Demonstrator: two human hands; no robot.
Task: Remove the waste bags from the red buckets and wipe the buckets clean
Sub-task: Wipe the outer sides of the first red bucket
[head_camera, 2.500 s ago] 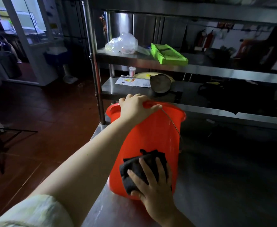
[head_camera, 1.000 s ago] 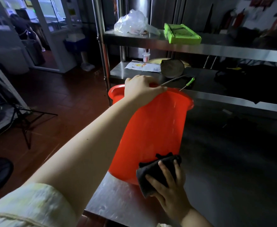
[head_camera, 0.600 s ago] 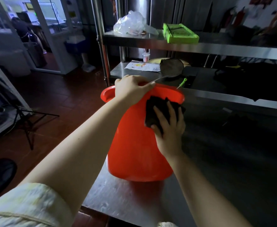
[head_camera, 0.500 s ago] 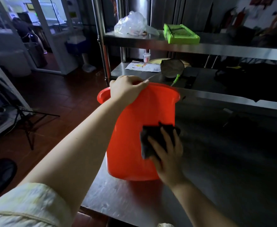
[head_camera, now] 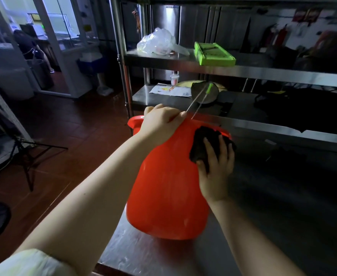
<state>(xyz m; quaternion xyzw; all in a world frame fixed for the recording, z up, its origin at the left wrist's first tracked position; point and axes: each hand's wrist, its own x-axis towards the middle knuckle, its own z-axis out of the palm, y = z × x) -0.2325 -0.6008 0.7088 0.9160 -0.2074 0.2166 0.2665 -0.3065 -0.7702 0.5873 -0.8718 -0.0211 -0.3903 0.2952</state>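
Note:
A red bucket (head_camera: 167,192) stands tilted on the steel table (head_camera: 155,255), its wire handle with a green grip (head_camera: 210,89) sticking up behind. My left hand (head_camera: 161,124) grips the near rim of the bucket. My right hand (head_camera: 216,166) presses a dark cloth (head_camera: 202,142) flat against the bucket's outer wall just under the rim on the right side. The inside of the bucket is hidden from this angle.
A steel shelf rack (head_camera: 243,70) rises behind the table with a clear plastic bag (head_camera: 157,41), a green tray (head_camera: 213,54), a paper sheet (head_camera: 171,90) and a round pan (head_camera: 203,92). A tripod (head_camera: 24,152) stands on the red tiled floor at left.
My right hand has slid the cloth up from mid-wall to just under the rim. The bucket has tipped more and its handle has swung upward. My left hand keeps its grip on the rim.

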